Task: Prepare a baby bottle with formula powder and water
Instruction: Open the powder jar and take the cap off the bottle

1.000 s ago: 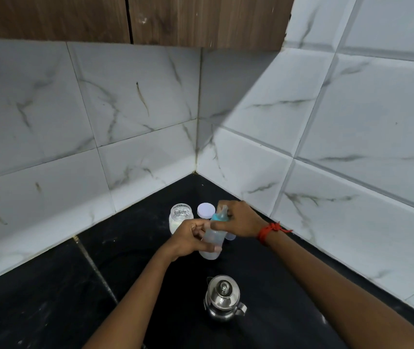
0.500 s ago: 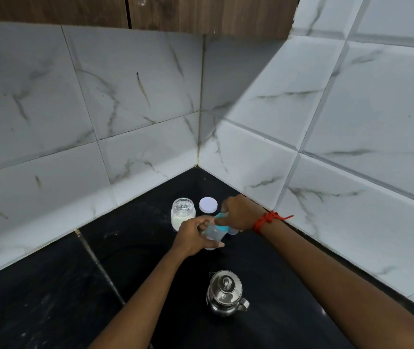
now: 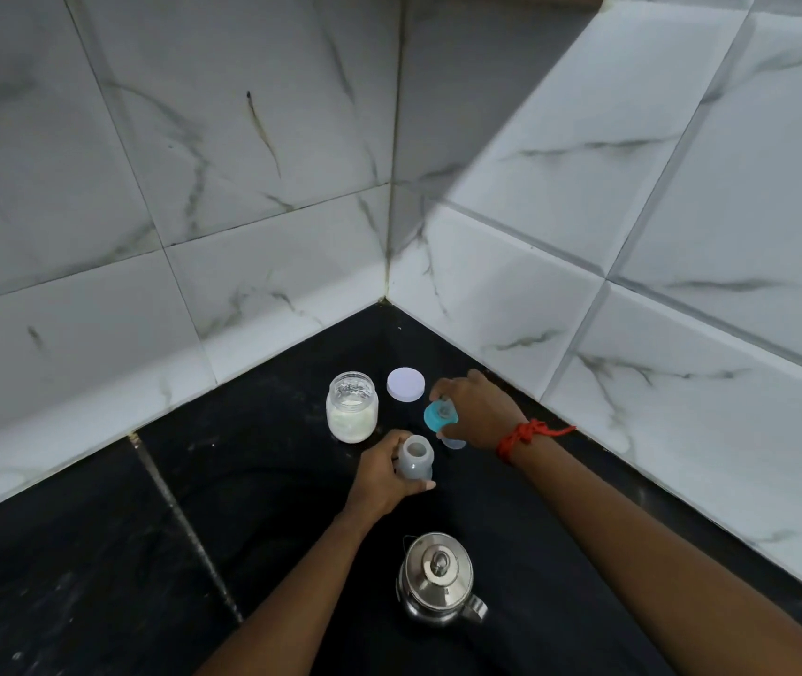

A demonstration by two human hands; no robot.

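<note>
Since the earlier frame, the teal nipple cap point(image 3: 440, 416) has come off the bottle point(image 3: 416, 460) and moved right. On the black worktop point(image 3: 96, 553), an open jar of white powder point(image 3: 352, 407) stands left of its white lid point(image 3: 405, 384). Left hand point(image 3: 381, 475) grip is closed around the open-mouthed bottle. Right hand point(image 3: 479, 407) fingertips pinch the cap above the worktop. A steel kettle point(image 3: 438, 580) stands nearest the camera.
</note>
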